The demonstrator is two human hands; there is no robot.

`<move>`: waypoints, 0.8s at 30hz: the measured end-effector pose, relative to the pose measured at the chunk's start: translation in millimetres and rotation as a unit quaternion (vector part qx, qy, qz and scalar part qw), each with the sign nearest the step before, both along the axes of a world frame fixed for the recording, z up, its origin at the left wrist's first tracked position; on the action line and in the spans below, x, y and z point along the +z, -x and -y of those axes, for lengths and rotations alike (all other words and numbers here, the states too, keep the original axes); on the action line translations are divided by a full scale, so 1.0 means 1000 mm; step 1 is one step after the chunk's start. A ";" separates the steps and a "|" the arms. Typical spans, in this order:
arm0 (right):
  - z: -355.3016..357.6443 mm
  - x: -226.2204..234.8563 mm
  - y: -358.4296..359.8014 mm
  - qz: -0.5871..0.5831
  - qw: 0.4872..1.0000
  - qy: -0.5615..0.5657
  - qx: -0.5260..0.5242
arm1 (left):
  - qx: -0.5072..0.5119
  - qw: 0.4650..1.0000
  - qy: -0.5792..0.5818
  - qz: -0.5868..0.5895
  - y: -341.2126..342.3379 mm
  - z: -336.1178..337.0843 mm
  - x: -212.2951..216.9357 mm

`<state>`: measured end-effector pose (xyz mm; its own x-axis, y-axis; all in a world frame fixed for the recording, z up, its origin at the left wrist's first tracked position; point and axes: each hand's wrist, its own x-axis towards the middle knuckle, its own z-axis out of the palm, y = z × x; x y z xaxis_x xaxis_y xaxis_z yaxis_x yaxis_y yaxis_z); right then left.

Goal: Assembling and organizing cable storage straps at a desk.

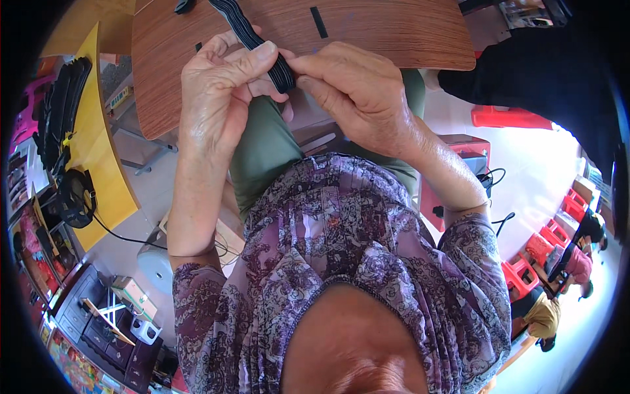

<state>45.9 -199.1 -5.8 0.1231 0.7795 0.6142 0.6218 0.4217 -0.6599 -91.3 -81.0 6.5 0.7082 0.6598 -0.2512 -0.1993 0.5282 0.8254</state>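
Observation:
A black band with pale grey lengthwise stripes (239, 23), which looks like elastic strap, runs from above the table edge down to a folded or cut end between my hands. My left hand (213, 92) is closed on it, thumb on top and fingers underneath. From the other side, my right hand (364, 92) pinches at the right edge of its lower end with thumb and forefinger. Whatever lies between those fingertips, beyond the band's edge, is too small to make out. Both hands are above my lap, close to the front edge of the brown wooden table (394, 33).
On the table lie a short black strip (319, 21) and a small black piece (184, 6). To the left, a yellow tabletop (108, 171) carries a bundle of black straps (62, 105) and a black device with a cable. Red stools (518, 279) and other people are at the right.

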 end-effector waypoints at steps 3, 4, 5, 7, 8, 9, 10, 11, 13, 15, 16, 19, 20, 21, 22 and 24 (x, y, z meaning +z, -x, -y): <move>0.001 0.001 0.003 0.018 1.000 -0.011 -0.015 | 0.008 1.000 -0.016 0.002 -0.002 0.004 0.001; 0.000 0.001 0.003 0.019 1.000 -0.012 -0.015 | 0.018 0.999 -0.026 0.002 -0.003 0.004 0.000; 0.000 0.001 0.003 0.020 1.000 -0.014 -0.013 | 0.027 0.999 -0.037 0.003 -0.003 0.004 0.000; 0.001 0.001 0.004 0.020 1.000 -0.016 -0.011 | 0.028 0.999 -0.035 0.005 -0.003 0.004 -0.001; 0.001 0.001 0.003 0.023 1.000 -0.009 -0.015 | 0.030 0.999 -0.034 0.007 -0.003 0.004 -0.001; 0.001 0.002 0.003 0.027 0.999 -0.003 -0.017 | 0.031 0.999 -0.035 0.007 -0.004 0.005 -0.001; 0.002 0.002 0.003 0.027 0.999 -0.004 -0.017 | 0.036 0.999 -0.030 0.006 -0.004 0.007 0.000; 0.003 0.002 0.004 0.024 0.999 -0.002 -0.022 | 0.041 0.999 -0.025 0.006 -0.004 0.009 0.000; 0.004 0.002 0.005 0.023 0.999 -0.004 -0.027 | 0.045 0.999 -0.023 0.011 -0.004 0.010 -0.002; 0.008 0.003 0.009 0.019 0.999 0.011 -0.032 | 0.048 0.999 -0.019 0.016 -0.004 0.012 -0.004; 0.008 0.002 0.009 0.019 0.999 0.011 -0.032 | 0.051 0.998 -0.020 0.019 -0.004 0.014 -0.004; 0.009 0.000 0.008 0.008 0.999 0.014 -0.032 | 0.051 0.998 -0.029 0.016 -0.002 0.017 -0.004; 0.010 -0.002 0.009 -0.013 1.000 0.008 -0.018 | 0.049 0.998 -0.037 0.011 -0.001 0.018 -0.004; 0.009 -0.002 0.008 -0.031 0.999 -0.001 -0.005 | 0.049 0.998 -0.037 0.010 -0.001 0.017 -0.003; 0.009 -0.003 0.007 -0.033 0.999 0.001 -0.005 | 0.039 0.998 -0.043 0.008 0.000 0.017 -0.002; 0.009 -0.003 0.005 -0.045 0.998 0.033 -0.007 | 0.028 0.998 -0.048 0.005 0.000 0.015 -0.001</move>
<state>41.2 -207.6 -8.9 0.1862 0.8156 0.5479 0.5635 0.3682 -0.7395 -91.6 -95.5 5.5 0.6709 0.7196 -0.1793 -0.2344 0.4351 0.8693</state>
